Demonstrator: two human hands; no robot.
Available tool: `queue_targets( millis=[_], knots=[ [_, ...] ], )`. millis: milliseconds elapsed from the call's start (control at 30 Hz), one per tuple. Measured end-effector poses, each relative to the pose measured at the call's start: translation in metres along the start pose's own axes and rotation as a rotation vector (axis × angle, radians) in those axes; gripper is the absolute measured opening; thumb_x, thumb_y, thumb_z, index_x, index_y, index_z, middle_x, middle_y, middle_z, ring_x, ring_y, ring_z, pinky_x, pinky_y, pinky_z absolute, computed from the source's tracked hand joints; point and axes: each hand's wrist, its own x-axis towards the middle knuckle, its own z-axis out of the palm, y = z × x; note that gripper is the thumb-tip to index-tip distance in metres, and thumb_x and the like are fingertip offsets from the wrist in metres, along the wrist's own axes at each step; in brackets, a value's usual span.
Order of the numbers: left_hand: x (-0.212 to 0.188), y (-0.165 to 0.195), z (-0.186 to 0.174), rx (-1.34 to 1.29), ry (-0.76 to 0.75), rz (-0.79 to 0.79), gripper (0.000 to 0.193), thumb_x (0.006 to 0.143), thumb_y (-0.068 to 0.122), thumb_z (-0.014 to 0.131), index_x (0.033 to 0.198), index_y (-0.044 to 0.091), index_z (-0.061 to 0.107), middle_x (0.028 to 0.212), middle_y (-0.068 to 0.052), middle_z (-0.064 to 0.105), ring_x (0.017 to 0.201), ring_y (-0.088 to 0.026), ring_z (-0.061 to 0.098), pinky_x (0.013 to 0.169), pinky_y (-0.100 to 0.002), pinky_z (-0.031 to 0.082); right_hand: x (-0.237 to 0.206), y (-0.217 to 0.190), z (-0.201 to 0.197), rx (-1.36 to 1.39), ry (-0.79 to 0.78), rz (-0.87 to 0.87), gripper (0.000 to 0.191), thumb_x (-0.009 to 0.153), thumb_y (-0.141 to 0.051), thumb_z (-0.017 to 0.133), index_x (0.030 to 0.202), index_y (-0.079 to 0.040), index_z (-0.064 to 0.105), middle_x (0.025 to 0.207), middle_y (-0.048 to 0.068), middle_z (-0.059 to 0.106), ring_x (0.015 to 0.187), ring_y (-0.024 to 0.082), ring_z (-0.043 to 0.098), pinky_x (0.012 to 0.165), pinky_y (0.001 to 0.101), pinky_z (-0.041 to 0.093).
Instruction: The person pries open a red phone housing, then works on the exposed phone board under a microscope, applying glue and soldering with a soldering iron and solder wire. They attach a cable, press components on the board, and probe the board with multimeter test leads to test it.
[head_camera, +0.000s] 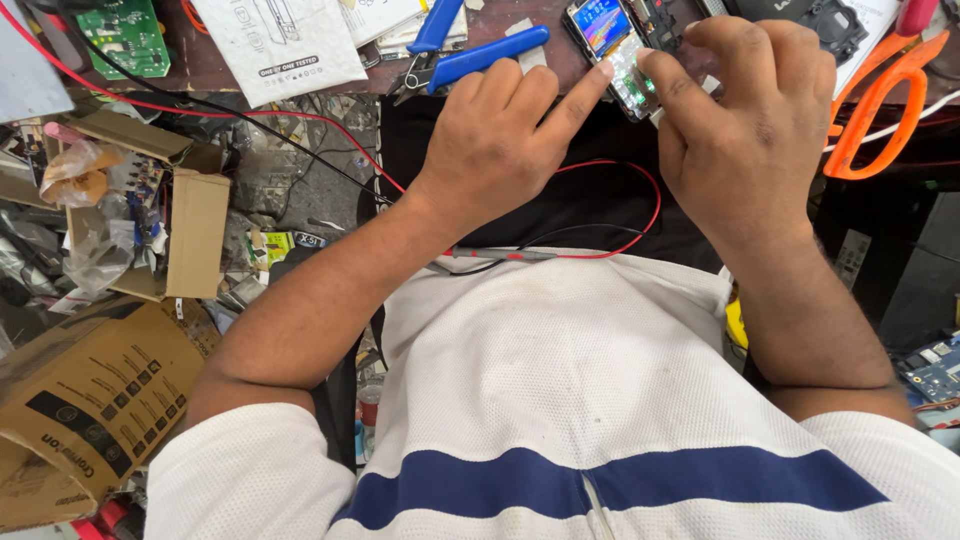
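While both hands work at the upper middle of the frame, the left hand (495, 140) stretches its index finger to touch the edge of a small electronic module (622, 55) with a lit blue screen, its other fingers curled loosely and holding nothing. The right hand (745, 120) curves over the module from the right, thumb and forefinger pressed together on its lower clear-cased end, a pinching grip. The module lies at the near edge of the cluttered tabletop (210, 65), just right of blue-handled cutters (465, 50) and well left of orange-handled scissors (880, 100). Red and black wires (610, 215) loop over the dark cloth below the hands.

It looks light and stiff, but fragile: a bare board and a glass display would likely suffer from squeezing or bending. The long side edges seem the safest hold, away from screen and solder points. A green circuit board (125, 35) lies at the upper left, and a cardboard box (90, 400) at the lower left.
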Motion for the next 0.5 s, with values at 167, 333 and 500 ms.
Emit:
queue_targets(
  millis=[167, 333, 500],
  knots=[
    [0.0045, 0.0038, -0.0015, 0.020, -0.043, -0.048, 0.040, 0.101, 0.011, 0.060, 0.141, 0.014, 0.059, 0.103, -0.001, 0.049, 0.094, -0.019, 0.052, 0.074, -0.034, 0.042, 0.0008, -0.0009, 0.0019, 0.016, 0.015, -0.005, 0.033, 0.091, -0.005, 0.069, 0.122, -0.016, 0.071, 0.126, 0.002, 0.055, 0.119, 0.023, 0.051, 0.096, 0.0368, 0.040],
    [0.0081, 0.0058, -0.0013, 0.089, -0.083, -0.042, 0.039, 0.102, 0.013, 0.064, 0.140, 0.016, 0.061, 0.097, -0.001, 0.048, 0.089, -0.017, 0.051, 0.069, -0.033, 0.042, -0.0001, 0.0021, 0.0006, 0.045, 0.001, -0.011, 0.034, 0.091, -0.003, 0.068, 0.122, -0.015, 0.072, 0.126, 0.002, 0.056, 0.116, 0.022, 0.051, 0.098, 0.0364, 0.040],
    [0.0098, 0.0054, -0.0009, 0.024, -0.041, -0.057, 0.040, 0.101, 0.014, 0.067, 0.140, 0.015, 0.065, 0.096, 0.000, 0.048, 0.088, -0.017, 0.051, 0.068, -0.033, 0.041, -0.0007, 0.0067, -0.0027, 0.136, -0.024, 0.001, 0.038, 0.088, -0.003, 0.067, 0.123, -0.014, 0.073, 0.123, 0.001, 0.056, 0.117, 0.022, 0.050, 0.102, 0.0345, 0.041]
  ],
)
